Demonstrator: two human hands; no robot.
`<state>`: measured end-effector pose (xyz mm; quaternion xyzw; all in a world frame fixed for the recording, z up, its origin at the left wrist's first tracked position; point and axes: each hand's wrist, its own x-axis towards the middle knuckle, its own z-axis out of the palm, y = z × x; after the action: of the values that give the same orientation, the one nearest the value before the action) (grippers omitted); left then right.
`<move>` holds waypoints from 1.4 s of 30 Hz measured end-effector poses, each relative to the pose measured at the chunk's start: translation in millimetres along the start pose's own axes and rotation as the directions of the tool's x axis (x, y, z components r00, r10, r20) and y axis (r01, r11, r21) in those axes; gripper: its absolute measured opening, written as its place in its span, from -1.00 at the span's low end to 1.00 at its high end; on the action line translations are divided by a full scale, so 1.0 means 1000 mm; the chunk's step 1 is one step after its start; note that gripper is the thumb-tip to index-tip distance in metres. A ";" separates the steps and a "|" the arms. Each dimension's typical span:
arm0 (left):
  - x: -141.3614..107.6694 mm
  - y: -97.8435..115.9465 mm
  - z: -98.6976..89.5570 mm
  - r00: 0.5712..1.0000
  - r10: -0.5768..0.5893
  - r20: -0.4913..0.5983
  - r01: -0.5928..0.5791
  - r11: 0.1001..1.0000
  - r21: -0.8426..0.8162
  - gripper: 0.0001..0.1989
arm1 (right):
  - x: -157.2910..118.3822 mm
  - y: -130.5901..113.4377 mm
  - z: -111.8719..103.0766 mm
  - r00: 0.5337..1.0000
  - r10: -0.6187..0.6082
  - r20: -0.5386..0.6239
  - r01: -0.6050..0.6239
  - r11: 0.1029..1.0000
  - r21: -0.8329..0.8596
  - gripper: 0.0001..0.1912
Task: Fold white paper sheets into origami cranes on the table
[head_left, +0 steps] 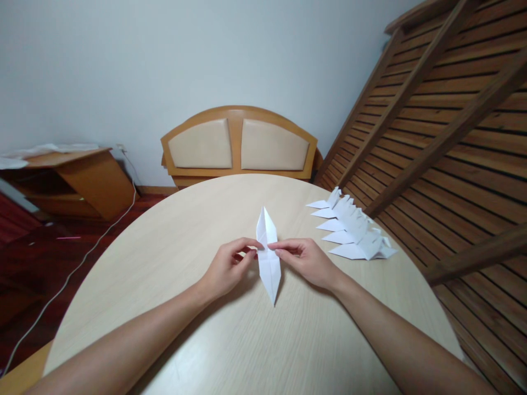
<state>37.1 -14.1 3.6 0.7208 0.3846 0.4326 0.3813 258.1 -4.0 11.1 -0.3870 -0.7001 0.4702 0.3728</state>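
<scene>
We hold a long white folded paper (269,271) upright in our view over the middle of the round pale table (177,230), its two pointed ends aimed away from us and towards us; our left hand (228,269) grasps its left edge near the middle, thumb and forefinger brought together on the paper; our right hand (310,262) pinches it likewise from the right, the forefinger's tip lying on the upper face, so that the two sets of fingertips come close to each other across the narrow sheet; a crease runs lengthwise, and the far half stands partly folded up along it; we cannot tell whether the near tip touches the tabletop or hangs just above it; to the right, near the table's edge, we have a row of folded paper figures (346,251) set close together, five flat points facing left; beyond the table stands a wooden headboard (235,140) with two cream panels (201,144), against a pale wall (206,55); a slatted wooden frame (444,137) leans at the right, and a brown cabinet (96,189) stands at the left.
</scene>
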 end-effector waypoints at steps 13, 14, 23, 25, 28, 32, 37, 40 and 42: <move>0.001 -0.001 -0.006 0.993 0.100 0.058 -0.107 0.983 0.146 -0.82 | -0.001 0.000 -0.003 0.999 -0.040 0.003 0.040 0.999 0.029 -0.71; 0.001 -0.001 -0.007 0.990 0.120 0.070 -0.129 0.979 0.155 -0.82 | -0.001 0.000 -0.003 0.999 -0.040 0.003 0.040 0.999 0.029 -0.71; 0.000 -0.001 -0.008 0.983 0.177 0.055 -0.185 0.963 0.198 -0.85 | -0.002 -0.001 -0.005 0.998 -0.063 0.019 0.063 0.998 0.007 -0.73; 0.000 -0.001 -0.007 0.985 0.171 0.019 -0.171 0.963 0.209 -0.85 | -0.002 0.000 -0.004 0.997 -0.076 0.028 0.076 0.997 -0.003 -0.74; -0.001 -0.002 -0.007 0.985 0.173 -0.006 -0.168 0.961 0.221 -0.83 | -0.002 0.001 -0.003 0.996 -0.080 0.031 0.081 0.997 -0.012 -0.76; -0.001 -0.002 -0.007 0.980 0.196 0.021 -0.196 0.955 0.223 -0.83 | 0.000 0.004 0.000 0.997 -0.069 -0.027 0.069 0.997 0.025 -0.84; -0.002 -0.004 -0.007 0.971 0.231 0.060 -0.238 0.945 0.224 -0.87 | 0.001 0.006 0.001 0.992 -0.112 -0.052 0.111 0.994 -0.010 -0.89; -0.002 -0.006 -0.007 0.975 0.219 0.047 -0.224 0.952 0.211 -0.86 | 0.000 0.005 0.001 0.988 -0.152 -0.026 0.150 0.987 -0.064 -0.88; -0.002 -0.006 -0.007 0.978 0.209 0.026 -0.210 0.960 0.184 -0.86 | 0.000 0.004 0.001 0.988 -0.154 -0.022 0.152 0.985 -0.087 -0.86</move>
<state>28.9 -11.8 0.1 0.7914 0.3436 0.4303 0.2655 258.0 -3.6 7.1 -0.3544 -0.7417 0.4044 0.4009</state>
